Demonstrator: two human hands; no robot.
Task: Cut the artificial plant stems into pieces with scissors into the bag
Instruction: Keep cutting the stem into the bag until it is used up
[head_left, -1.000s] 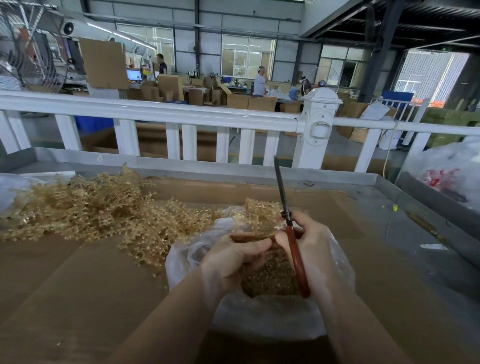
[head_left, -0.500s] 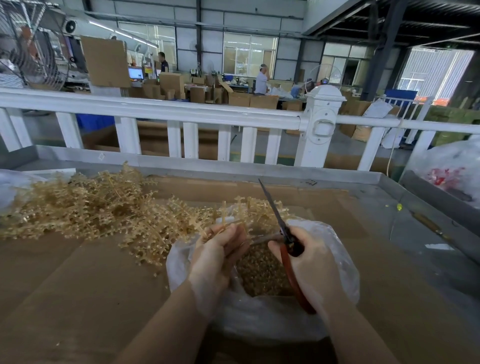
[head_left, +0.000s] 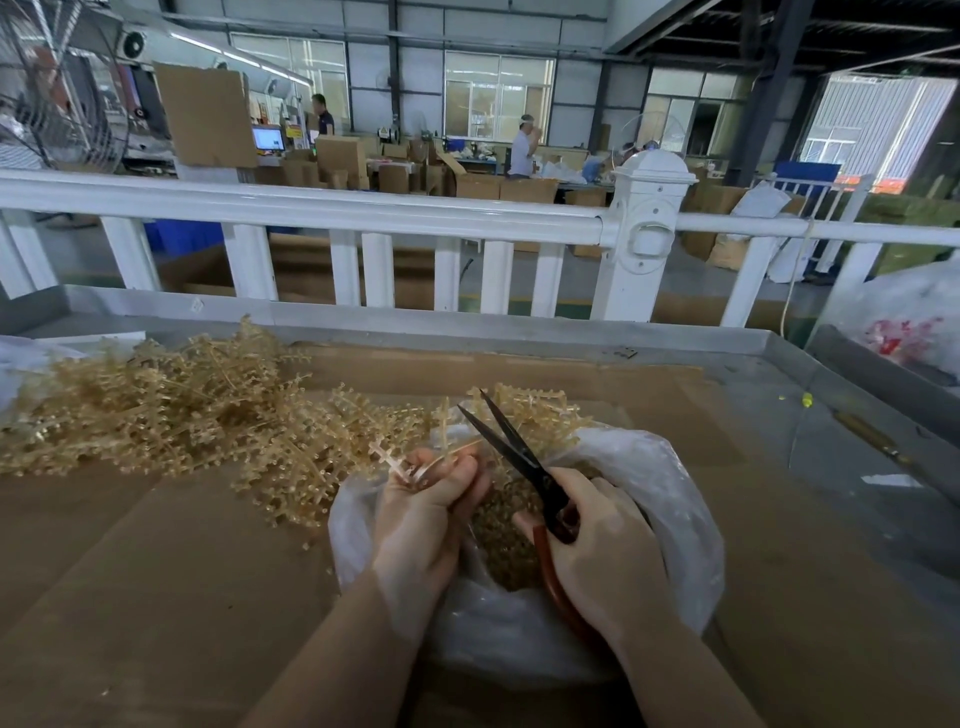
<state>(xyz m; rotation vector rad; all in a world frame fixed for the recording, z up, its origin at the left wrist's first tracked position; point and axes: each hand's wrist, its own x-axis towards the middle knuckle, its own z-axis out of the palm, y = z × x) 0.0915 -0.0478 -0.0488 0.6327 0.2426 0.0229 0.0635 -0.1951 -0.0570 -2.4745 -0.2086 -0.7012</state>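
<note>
A clear plastic bag (head_left: 670, 499) lies open on the cardboard-covered table, holding several small cut golden pieces (head_left: 501, 540). My left hand (head_left: 423, 514) grips a thin golden plant stem (head_left: 452, 448) over the bag's left rim. My right hand (head_left: 605, 545) grips the red-handled scissors (head_left: 511, 444); their dark blades stand apart in a V, right at the stem. A big pile of uncut golden artificial plant stems (head_left: 171, 410) spreads over the table to the left and behind the bag.
Brown cardboard (head_left: 156, 571) covers the tabletop, with a grey metal rim (head_left: 467, 327) at the back and right. A white railing (head_left: 363, 218) stands behind. Another filled plastic bag (head_left: 914, 322) sits at the far right. People work among boxes in the background.
The scissors swung down from upright and tilted left, and their blades have spread apart. My left hand rose to the bag's left rim and now holds a stem up to the blades.
</note>
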